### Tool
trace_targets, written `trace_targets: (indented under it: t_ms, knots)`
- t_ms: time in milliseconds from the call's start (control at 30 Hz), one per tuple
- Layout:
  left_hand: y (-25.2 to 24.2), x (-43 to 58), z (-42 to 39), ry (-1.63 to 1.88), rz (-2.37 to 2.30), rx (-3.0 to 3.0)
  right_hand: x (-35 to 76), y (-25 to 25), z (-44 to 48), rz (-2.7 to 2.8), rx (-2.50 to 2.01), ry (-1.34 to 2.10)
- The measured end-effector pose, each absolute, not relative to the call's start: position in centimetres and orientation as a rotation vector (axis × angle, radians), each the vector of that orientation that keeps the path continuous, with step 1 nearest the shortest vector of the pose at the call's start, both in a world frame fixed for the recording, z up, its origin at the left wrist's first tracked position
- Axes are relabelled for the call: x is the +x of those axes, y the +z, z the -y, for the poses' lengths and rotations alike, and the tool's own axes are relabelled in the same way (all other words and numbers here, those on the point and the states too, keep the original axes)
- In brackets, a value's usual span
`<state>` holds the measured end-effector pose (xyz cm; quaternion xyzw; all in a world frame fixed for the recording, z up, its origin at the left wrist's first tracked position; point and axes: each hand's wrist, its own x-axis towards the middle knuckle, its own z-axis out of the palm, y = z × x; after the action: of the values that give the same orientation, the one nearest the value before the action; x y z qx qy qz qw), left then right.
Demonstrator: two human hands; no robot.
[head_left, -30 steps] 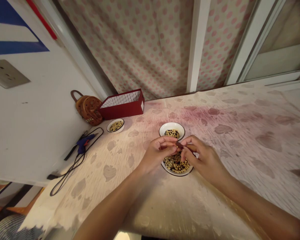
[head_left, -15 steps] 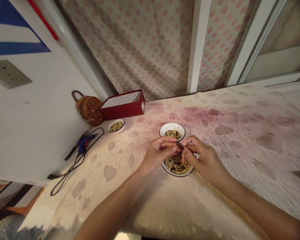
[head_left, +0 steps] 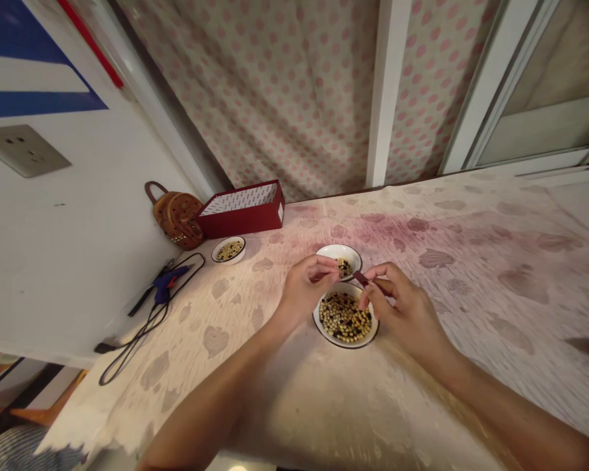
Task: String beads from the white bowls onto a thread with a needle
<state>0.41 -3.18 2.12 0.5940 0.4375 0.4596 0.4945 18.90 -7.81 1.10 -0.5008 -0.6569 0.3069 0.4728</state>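
A small dark red strip is held above the near edge of the far bowl and the back of the near bowl. It looks flat and narrow, with one end sticking out of the grip and the rest hidden by fingers. The right hand pinches it between thumb and fingertips. The left hand faces it, thumb and fingers drawn nearly together; whether something tiny sits between them cannot be told.

The near bowl, white with a dark rim, holds many yellowish and black bead-like pieces; right fingers cover part of its edge. Close behind it, the far bowl holds a smaller heap, partly hidden by left fingertips.

Well to the left stands a third bowl of similar pieces, just in front of an open dark red box with a patterned white lining. Beside the box leans a brown bag. Nearer on the left lie a blue tool and a looped black cord. A leaf-patterned cloth covers the table, and a dotted curtain hangs behind.
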Motion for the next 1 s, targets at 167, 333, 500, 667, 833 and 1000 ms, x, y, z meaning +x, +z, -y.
trace_targets:
  t_ms: [167, 333, 500, 667, 833, 1000]
  knots:
    - [1.7, 0.5, 0.8, 1.101, -1.189, 1.725, 19.1, 0.9, 7.6, 1.577, -1.242, 0.735]
    - [2.5, 0.1, 3.1, 0.935, -1.313, 1.989, 19.0, 1.2, 7.8, 1.553, -1.236, 0.732]
    - [3.1, 0.5, 5.7, 0.609, -1.181, 2.299, 19.0, 1.4, 8.0, 1.571, -1.248, 0.743]
    - [2.4, 1.0, 5.9, 0.488, -1.184, 2.437, 19.0, 1.5, 8.0, 1.558, -1.281, 0.739]
    - [2.2, 0.8, 5.9, 0.574, -1.213, 2.384, 18.9, 1.6, 8.1, 1.56, -1.271, 0.766]
    - [1.9, 0.6, 5.9, 0.818, -1.106, 1.984, 18.9, 1.6, 8.1, 1.572, -1.249, 0.775]
